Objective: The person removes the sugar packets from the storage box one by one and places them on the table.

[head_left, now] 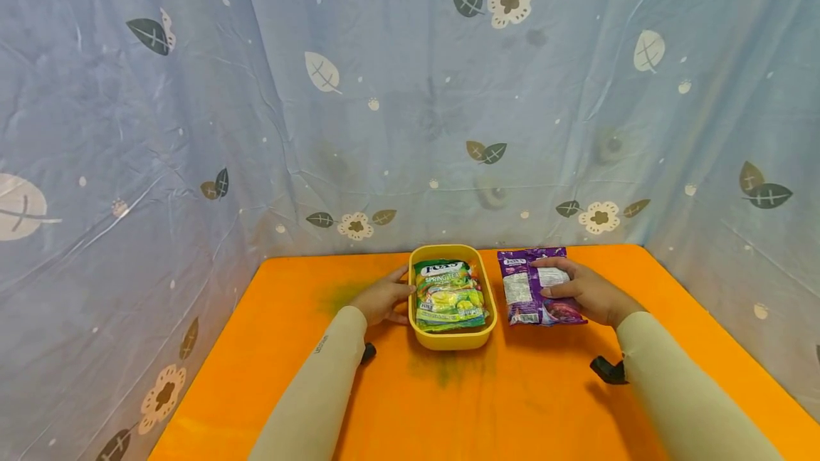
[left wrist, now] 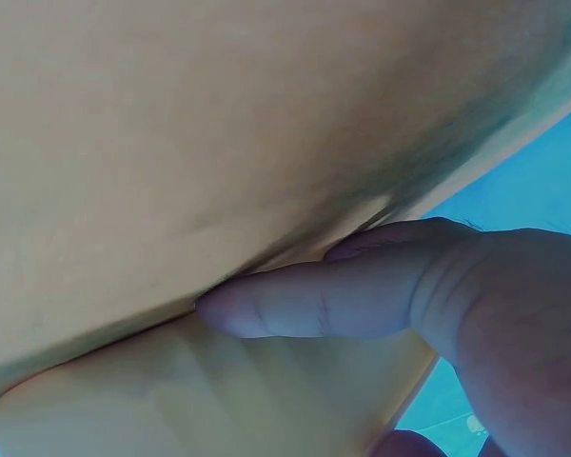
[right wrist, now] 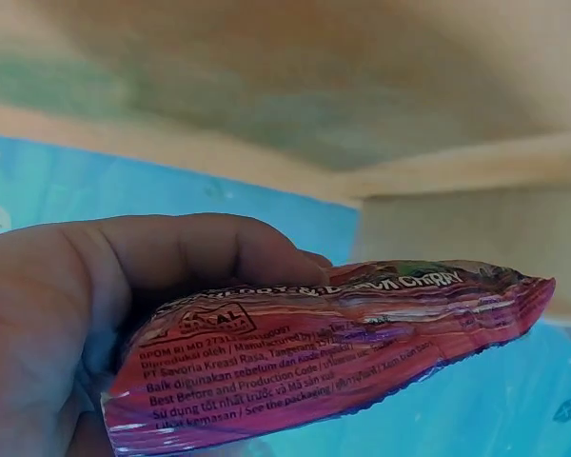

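Note:
A yellow rectangular basket (head_left: 451, 341) stands on the orange table, with a green candy bag (head_left: 448, 297) labelled "Spring Tea" lying inside it. My left hand (head_left: 384, 297) touches the basket's left side, its fingers fairly straight; in the left wrist view a straight digit (left wrist: 314, 300) lies along the pale wall. To the right of the basket, my right hand (head_left: 586, 294) grips a purple candy bag (head_left: 519, 287) by its right side. The right wrist view shows curled fingers (right wrist: 200, 248) over the printed edge of this bag (right wrist: 314, 371).
The orange table (head_left: 295, 368) meets a blue patterned curtain (head_left: 397, 126) at its back and sides. Black pieces, apparently wrist mounts, show beneath both forearms, the right one (head_left: 608, 370) more plainly.

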Action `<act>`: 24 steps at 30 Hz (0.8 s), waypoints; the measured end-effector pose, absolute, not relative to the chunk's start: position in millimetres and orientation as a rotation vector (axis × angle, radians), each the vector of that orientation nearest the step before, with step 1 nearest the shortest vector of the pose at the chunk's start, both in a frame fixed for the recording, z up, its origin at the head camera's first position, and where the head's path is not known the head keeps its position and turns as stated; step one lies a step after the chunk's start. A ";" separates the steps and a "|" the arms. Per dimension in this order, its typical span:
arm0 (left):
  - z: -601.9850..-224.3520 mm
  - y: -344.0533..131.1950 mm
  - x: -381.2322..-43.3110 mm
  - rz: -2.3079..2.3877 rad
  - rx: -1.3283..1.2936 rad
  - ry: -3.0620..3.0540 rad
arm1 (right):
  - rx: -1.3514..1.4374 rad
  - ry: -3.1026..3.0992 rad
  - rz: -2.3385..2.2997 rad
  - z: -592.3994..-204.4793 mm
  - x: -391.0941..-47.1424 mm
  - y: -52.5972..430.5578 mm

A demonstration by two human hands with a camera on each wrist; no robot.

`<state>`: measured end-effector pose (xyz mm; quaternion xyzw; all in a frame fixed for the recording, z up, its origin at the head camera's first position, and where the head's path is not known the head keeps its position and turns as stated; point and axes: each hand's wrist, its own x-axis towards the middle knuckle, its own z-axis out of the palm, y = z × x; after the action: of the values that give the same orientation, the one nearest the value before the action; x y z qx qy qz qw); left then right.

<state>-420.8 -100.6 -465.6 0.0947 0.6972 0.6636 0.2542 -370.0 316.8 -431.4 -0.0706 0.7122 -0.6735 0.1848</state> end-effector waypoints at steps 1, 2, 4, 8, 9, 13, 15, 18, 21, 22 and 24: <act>-465.9 -100.9 -421.0 1.804 0.254 1.894 | -0.186 2.018 -1.893 -432.6 -370.4 318.5; -466.2 -101.0 -421.3 1.808 0.250 1.893 | -0.163 2.027 -1.893 -433.6 -370.6 319.8; -466.9 -101.3 -422.1 1.814 0.246 1.884 | -0.131 2.068 -1.871 -435.4 -371.1 322.7; -468.1 -101.1 -423.3 1.821 0.242 1.867 | -0.085 2.169 -1.803 -438.6 -371.7 328.1; -468.2 -101.0 -423.5 1.818 0.242 1.870 | -0.087 2.195 -1.780 -439.7 -372.1 329.6; -468.9 -100.8 -423.5 1.814 0.226 1.871 | -0.094 2.192 -1.793 -445.2 -375.7 332.7; -469.0 -100.6 -423.3 1.807 0.226 1.869 | -0.090 2.164 -1.830 -448.4 -377.9 333.2; -469.1 -100.3 -422.6 1.798 0.227 1.864 | -0.081 2.147 -1.864 -453.1 -381.2 333.1; -468.1 -100.7 -421.7 1.786 0.230 1.877 | -0.089 2.161 -1.863 -457.0 -384.7 331.7; -467.7 -100.9 -421.6 1.784 0.229 1.882 | -0.088 2.160 -1.868 -457.9 -386.1 331.0; -467.2 -101.3 -421.8 1.783 0.224 1.884 | -0.112 2.177 -1.855 -459.3 -388.5 329.7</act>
<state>-421.8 -101.3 -467.2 0.0830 0.6975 0.6603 0.2657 -388.5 329.7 -459.3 -0.0388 0.7532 -0.6417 0.1393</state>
